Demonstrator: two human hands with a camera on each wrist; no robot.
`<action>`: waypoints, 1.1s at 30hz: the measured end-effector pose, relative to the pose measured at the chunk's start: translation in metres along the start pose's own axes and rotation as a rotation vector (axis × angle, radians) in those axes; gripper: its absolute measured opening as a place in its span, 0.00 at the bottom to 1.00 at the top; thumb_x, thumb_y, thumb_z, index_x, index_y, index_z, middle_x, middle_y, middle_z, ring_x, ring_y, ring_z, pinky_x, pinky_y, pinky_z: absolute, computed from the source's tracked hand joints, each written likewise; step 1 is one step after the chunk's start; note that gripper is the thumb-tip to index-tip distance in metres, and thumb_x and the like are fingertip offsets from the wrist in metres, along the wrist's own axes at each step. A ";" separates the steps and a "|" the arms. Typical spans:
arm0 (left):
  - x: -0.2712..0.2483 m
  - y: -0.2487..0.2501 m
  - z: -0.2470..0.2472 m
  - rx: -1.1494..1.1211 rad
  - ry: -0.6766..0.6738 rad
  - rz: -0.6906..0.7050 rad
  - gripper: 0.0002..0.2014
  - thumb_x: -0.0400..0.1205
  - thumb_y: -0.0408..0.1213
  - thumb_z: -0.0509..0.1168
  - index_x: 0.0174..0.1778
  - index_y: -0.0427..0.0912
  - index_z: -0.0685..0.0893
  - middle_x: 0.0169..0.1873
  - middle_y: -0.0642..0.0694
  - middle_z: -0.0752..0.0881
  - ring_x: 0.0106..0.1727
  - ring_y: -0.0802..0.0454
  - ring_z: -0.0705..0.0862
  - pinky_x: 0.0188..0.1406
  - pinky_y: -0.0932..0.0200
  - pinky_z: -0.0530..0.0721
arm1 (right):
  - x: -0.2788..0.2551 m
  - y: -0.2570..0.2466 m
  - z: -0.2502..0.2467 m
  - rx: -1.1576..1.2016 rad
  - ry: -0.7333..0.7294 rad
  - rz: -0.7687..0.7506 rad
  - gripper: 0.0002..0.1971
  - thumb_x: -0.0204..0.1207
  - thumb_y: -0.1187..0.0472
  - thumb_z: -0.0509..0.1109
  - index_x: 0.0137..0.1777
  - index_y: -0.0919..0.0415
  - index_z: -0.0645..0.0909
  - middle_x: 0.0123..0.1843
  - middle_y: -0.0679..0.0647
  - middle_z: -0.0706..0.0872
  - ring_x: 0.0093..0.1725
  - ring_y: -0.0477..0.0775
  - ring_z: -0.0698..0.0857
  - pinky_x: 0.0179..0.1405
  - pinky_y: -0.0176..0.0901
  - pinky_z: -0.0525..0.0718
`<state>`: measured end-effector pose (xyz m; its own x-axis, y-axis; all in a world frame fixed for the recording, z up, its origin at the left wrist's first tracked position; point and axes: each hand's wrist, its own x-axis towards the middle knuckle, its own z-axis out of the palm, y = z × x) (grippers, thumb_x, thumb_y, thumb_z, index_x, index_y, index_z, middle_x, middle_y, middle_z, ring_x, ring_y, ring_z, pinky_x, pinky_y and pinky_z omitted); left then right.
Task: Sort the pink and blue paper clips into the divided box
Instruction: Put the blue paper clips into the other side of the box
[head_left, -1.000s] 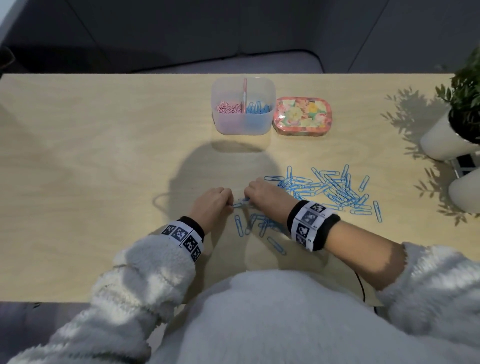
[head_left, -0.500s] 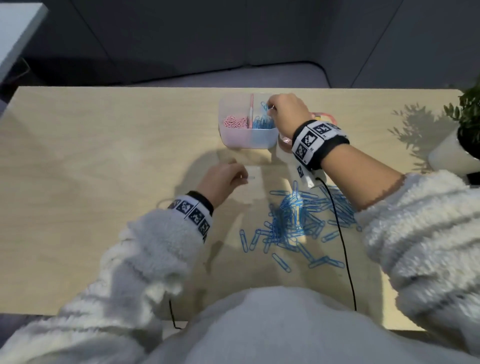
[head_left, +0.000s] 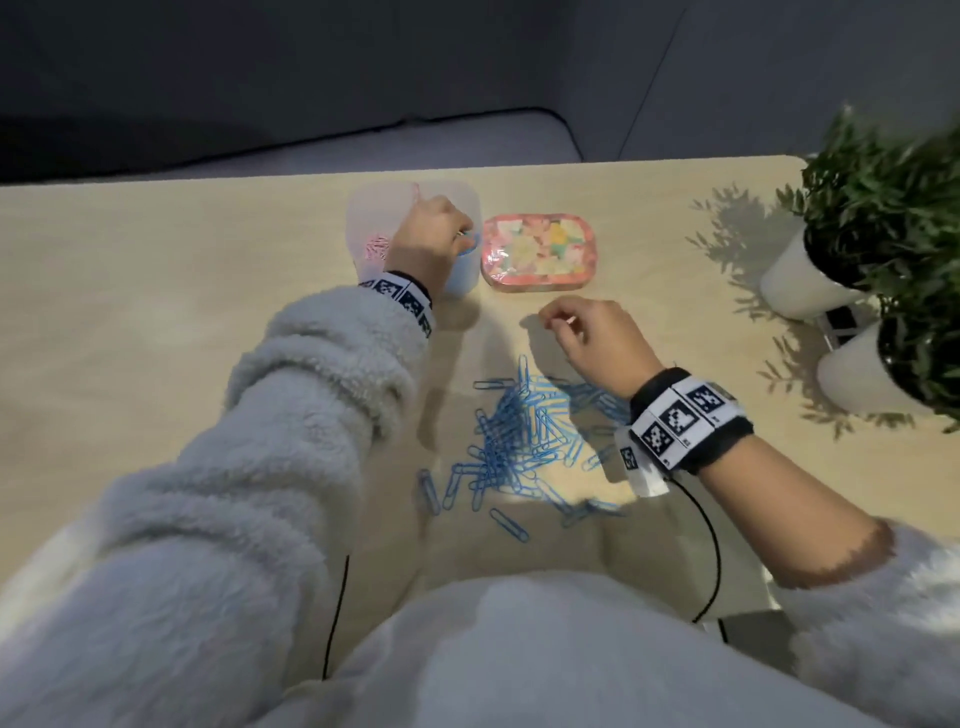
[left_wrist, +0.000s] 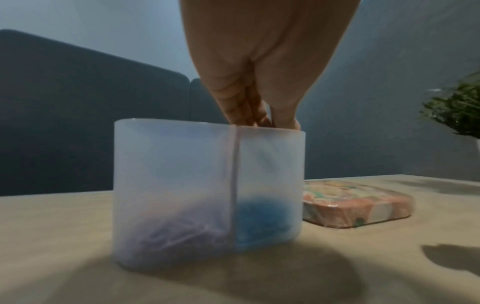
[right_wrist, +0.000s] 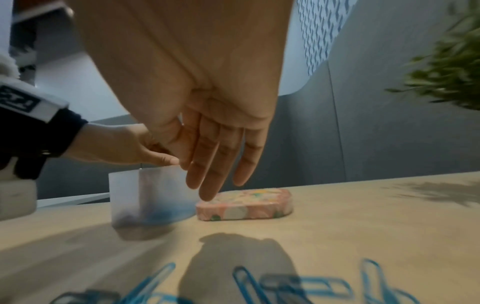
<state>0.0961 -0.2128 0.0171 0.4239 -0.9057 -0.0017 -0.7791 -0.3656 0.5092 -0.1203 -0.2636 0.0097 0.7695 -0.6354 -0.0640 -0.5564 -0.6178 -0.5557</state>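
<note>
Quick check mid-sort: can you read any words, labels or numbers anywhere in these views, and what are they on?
No readable text anywhere.
Left wristband: black-and-white square code markers only, no words.
Right wristband: same markers; its hanging tag carries print too blurred to read.
Floral tin: pattern only.

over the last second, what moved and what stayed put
The left hand went from the table up to the divided box, fingertips over its blue side. The right hand, at the box half a second ago, pulled back toward the blue clips, fingers open. The box and the floral tin stayed put.
</note>
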 end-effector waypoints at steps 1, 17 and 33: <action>-0.002 -0.002 0.004 0.046 0.055 0.051 0.11 0.79 0.31 0.61 0.52 0.31 0.86 0.54 0.34 0.83 0.60 0.39 0.78 0.71 0.56 0.66 | -0.007 0.006 0.000 0.002 -0.003 0.023 0.09 0.75 0.65 0.63 0.49 0.56 0.84 0.47 0.56 0.91 0.46 0.64 0.86 0.48 0.51 0.82; -0.128 0.002 0.085 0.163 -0.320 0.101 0.37 0.67 0.58 0.72 0.68 0.40 0.74 0.65 0.41 0.74 0.65 0.40 0.71 0.67 0.51 0.68 | -0.021 0.023 0.050 -0.223 -0.505 -0.157 0.39 0.67 0.64 0.73 0.79 0.61 0.62 0.82 0.60 0.60 0.82 0.59 0.59 0.80 0.47 0.62; -0.137 0.005 0.077 0.069 -0.271 -0.007 0.09 0.80 0.33 0.62 0.55 0.37 0.81 0.52 0.37 0.84 0.55 0.38 0.80 0.50 0.48 0.74 | -0.031 0.006 0.061 -0.400 -0.294 -0.297 0.08 0.56 0.75 0.74 0.35 0.66 0.81 0.34 0.63 0.83 0.34 0.66 0.85 0.24 0.49 0.80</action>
<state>-0.0016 -0.1072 -0.0465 0.2975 -0.9242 -0.2394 -0.8101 -0.3770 0.4490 -0.1282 -0.2193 -0.0423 0.9336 -0.2879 -0.2131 -0.3346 -0.9134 -0.2319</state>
